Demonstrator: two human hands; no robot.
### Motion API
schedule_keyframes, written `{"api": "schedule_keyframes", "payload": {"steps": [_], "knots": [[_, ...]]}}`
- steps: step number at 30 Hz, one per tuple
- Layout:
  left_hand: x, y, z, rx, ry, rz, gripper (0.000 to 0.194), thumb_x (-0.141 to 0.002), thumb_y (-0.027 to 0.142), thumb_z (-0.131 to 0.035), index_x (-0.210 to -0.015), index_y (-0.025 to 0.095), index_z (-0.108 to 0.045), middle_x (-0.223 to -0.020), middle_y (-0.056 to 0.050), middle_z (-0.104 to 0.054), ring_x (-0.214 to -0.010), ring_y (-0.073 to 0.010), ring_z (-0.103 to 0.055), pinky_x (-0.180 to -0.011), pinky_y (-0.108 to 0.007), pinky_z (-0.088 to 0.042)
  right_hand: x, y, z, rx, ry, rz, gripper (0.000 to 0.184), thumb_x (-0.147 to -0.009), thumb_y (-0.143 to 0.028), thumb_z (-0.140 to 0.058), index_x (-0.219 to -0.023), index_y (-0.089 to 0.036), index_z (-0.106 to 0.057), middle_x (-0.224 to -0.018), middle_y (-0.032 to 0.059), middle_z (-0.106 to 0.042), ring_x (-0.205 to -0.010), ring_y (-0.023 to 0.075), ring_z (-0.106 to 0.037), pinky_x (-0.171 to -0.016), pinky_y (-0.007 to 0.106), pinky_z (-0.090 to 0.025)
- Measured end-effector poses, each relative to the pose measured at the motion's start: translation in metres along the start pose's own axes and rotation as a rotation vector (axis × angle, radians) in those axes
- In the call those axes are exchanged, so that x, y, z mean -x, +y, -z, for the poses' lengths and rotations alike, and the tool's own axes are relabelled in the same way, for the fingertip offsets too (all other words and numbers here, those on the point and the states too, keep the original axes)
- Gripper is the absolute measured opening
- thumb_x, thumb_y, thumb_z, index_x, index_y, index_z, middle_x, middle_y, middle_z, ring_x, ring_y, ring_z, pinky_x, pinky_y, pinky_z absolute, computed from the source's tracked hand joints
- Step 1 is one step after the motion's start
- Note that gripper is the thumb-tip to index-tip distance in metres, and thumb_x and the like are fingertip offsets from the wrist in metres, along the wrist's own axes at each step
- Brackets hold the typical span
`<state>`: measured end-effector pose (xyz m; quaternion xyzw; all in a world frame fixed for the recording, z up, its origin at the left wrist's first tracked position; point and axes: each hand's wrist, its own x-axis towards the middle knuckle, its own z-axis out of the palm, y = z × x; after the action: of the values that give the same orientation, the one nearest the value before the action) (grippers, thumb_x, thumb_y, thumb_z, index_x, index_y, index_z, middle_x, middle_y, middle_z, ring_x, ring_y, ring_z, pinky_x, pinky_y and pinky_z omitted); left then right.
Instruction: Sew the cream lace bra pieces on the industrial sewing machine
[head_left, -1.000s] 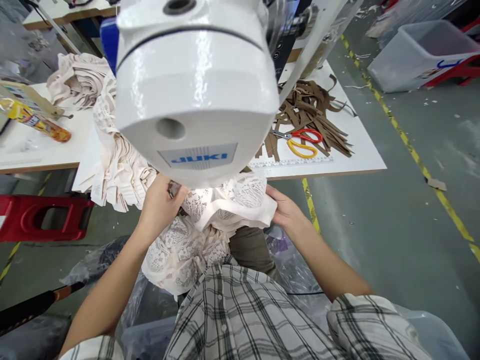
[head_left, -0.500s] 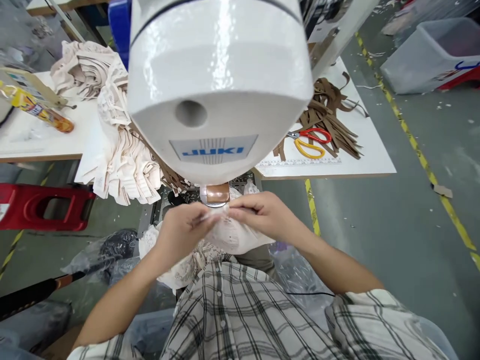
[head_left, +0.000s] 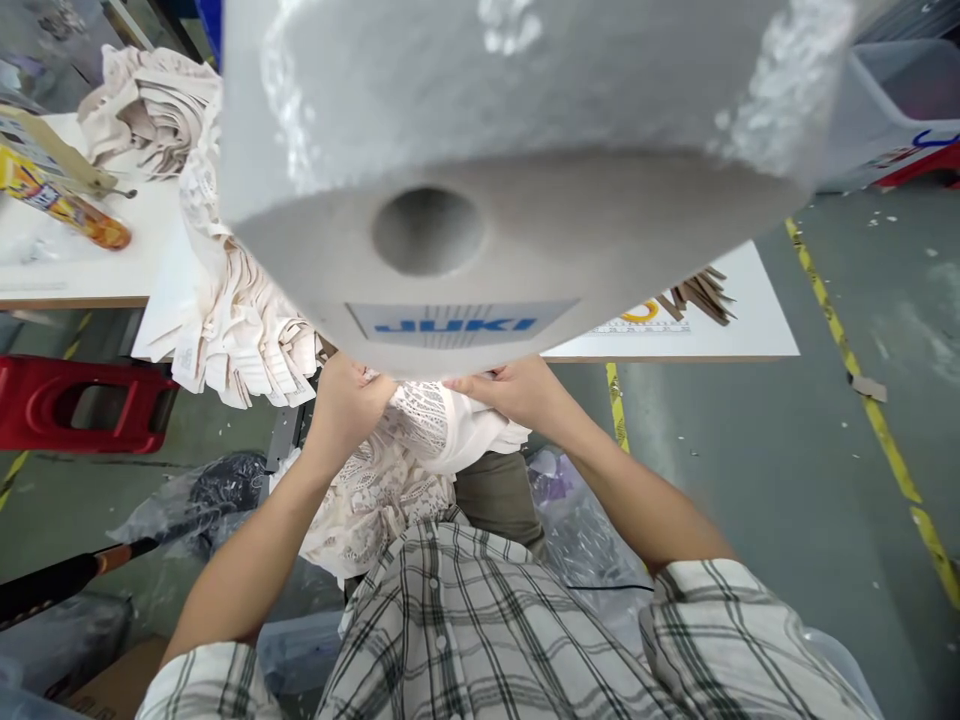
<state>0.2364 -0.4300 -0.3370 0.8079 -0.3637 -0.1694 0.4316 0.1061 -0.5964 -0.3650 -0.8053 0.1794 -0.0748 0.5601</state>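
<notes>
A white lace garment piece (head_left: 427, 420) hangs between my two hands, just under the head of a white JUKI sewing machine (head_left: 450, 250). My left hand (head_left: 349, 400) pinches its left side, fingers closed. On the right, my right hand (head_left: 521, 395) grips the upper right edge between thumb and fingers. The machine head hides the needle area and the fingertips in part. Below my left hand, a heap of more cream lace (head_left: 360, 500) lies across my lap.
Left of the machine, strips of cream fabric (head_left: 240, 320) drape over the table edge. A yellow snack tube (head_left: 67, 205) lies farther left. Brown straps (head_left: 705, 295) and a yellow scissor handle (head_left: 641, 312) show on the right table. A red stool (head_left: 82, 405) stands at the left.
My view has come closer to the machine head, which now covers more of the table and most of the scissors. Both hands are farther under the head, and more patterned lace shows between them.
</notes>
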Motion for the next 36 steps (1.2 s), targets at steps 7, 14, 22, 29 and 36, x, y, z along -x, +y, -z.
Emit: {"api": "schedule_keyframes", "payload": {"steps": [7,14,22,29,36], "knots": [[0.006,-0.008,0.002,-0.06,0.053,0.028,0.007,-0.082,0.02,-0.06,-0.089,0.021,-0.062,-0.084,-0.003,-0.068,-0.086,-0.0213,-0.064,-0.078,-0.032,-0.053,0.001,0.014,-0.002,-0.009,-0.022,0.018,0.053,-0.084,-0.061,-0.061,-0.057,-0.019,-0.045,-0.057,-0.0026,-0.038,-0.059,0.0112,-0.033,-0.055,0.026,-0.025],[0.051,-0.057,-0.012,-0.033,0.269,0.065,0.051,-0.094,0.043,-0.058,-0.138,0.02,-0.047,-0.137,-0.016,-0.056,-0.124,-0.027,-0.058,-0.103,-0.042,-0.05,0.021,0.033,-0.002,-0.095,0.012,-0.018,0.053,-0.087,-0.062,-0.059,-0.059,-0.02,-0.042,-0.054,-0.0045,-0.036,-0.055,0.0104,-0.032,-0.052,0.025,-0.024],[0.123,-0.092,-0.074,-0.128,0.011,-0.108,0.097,-0.085,0.063,-0.062,-0.158,0.022,-0.011,-0.16,-0.025,-0.025,-0.149,-0.048,-0.027,-0.118,-0.067,-0.031,0.039,0.048,0.002,-0.109,0.011,-0.027,0.057,-0.086,-0.067,-0.056,-0.059,-0.02,-0.042,-0.059,-0.004,-0.038,-0.057,0.0104,-0.034,-0.054,0.025,-0.026],[0.112,-0.105,-0.112,-0.164,0.14,-0.067,0.068,-0.092,0.033,-0.06,-0.149,0.025,-0.025,-0.151,-0.021,-0.038,-0.142,-0.0409,-0.04,-0.114,-0.06,-0.041,0.054,0.059,0.007,-0.093,0.018,-0.035,0.05,-0.089,-0.061,-0.055,-0.063,-0.019,-0.045,-0.061,-0.0038,-0.039,-0.059,0.0115,-0.035,-0.056,0.025,-0.029],[0.103,-0.132,-0.089,-0.208,0.126,-0.087,0.05,-0.092,0.019,-0.05,-0.141,0.024,-0.043,-0.139,-0.015,-0.055,-0.133,-0.0324,-0.053,-0.106,-0.05,-0.051,0.059,0.053,0.013,-0.061,-0.038,0.022,0.047,-0.093,-0.059,-0.051,-0.072,-0.018,-0.055,-0.07,0.0002,-0.052,-0.066,0.014,-0.047,-0.061,0.025,-0.035]]}}
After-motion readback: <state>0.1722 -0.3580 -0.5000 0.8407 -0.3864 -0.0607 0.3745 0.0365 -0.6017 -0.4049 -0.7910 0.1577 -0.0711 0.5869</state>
